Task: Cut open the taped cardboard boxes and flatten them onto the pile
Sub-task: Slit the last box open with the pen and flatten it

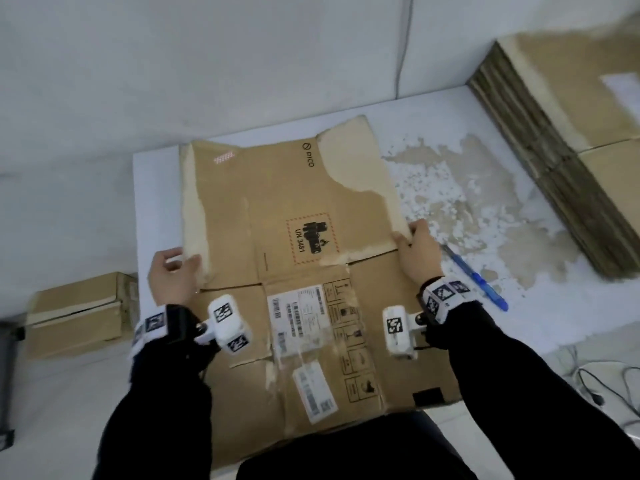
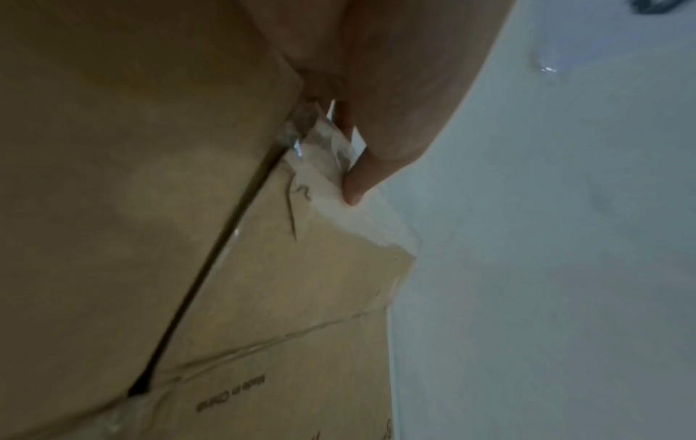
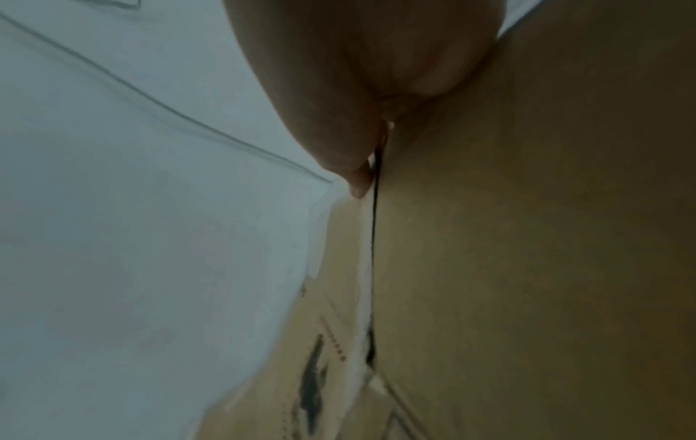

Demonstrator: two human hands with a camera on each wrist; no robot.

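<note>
The flattened brown cardboard box (image 1: 304,271), printed with a shipping label and a hazard mark, was laid out on the white table (image 1: 346,109), its long axis running away from the body, its near end at the lap and its far flaps toward the wall. It was held at both side edges at about mid-length: the left hand (image 1: 171,275) was curled round the left flap's edge, thumb on top, and the right hand (image 1: 417,252) was pinched on the right flap's corner. The stack of flattened brown cardboard (image 1: 568,133) was seen far to the right, nearer the right hand, so a carry rightward and away was judged to be called for. A blue pen (image 1: 474,275) lay just beside the right wrist, in that path.
</note>
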